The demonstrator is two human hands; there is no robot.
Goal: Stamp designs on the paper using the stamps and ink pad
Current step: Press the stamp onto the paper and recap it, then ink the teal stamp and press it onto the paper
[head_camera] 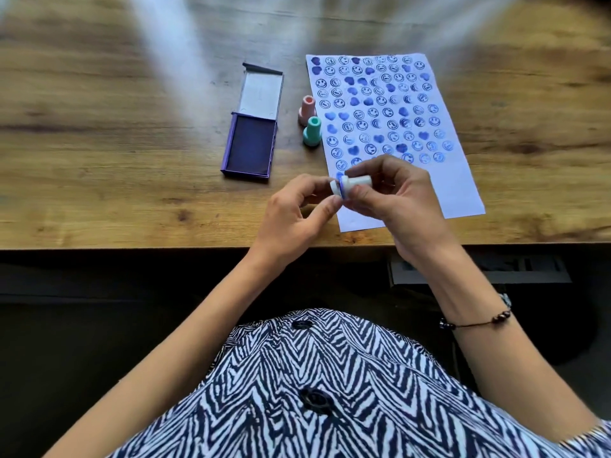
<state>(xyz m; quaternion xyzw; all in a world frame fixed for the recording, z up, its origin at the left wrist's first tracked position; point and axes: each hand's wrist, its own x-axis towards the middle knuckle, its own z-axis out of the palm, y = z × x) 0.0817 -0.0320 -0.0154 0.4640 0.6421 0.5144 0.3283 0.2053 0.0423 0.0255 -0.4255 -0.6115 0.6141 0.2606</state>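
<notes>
From the head view, both hands meet just above the near edge of the wooden surface (115, 133). The right hand (393, 200) has its fingers (365, 192) curled shut around a white stamp (352, 184), which lies on its side with its blue-inked face turned toward the left. The left hand (291, 209) pinches a small white cap (334, 187) between thumb and forefinger, right at that inked end — whether the cap is touching the stamp face or just clear of it cannot be told.

The paper (463, 190) lies on the surface to the right of centre, tilted a little, and most of it is covered with rows of blue prints: smiley faces, hearts and crescent shapes. Only its near strip is bare, and the hands overlap the near left corner of the sheet.

Just left of the paper stand two more stamps, upright and close together — a pink stamp (306, 110) farther away and a teal stamp (312, 131) nearer. Left of those sits the ink pad (250, 146), a purple case with its lid (261, 92) folded open away from the person and the dark pad exposed.

On the right wrist is a thin beaded bracelet (476, 322). A black-and-white zigzag shirt (330, 391) fills the bottom of the view.
</notes>
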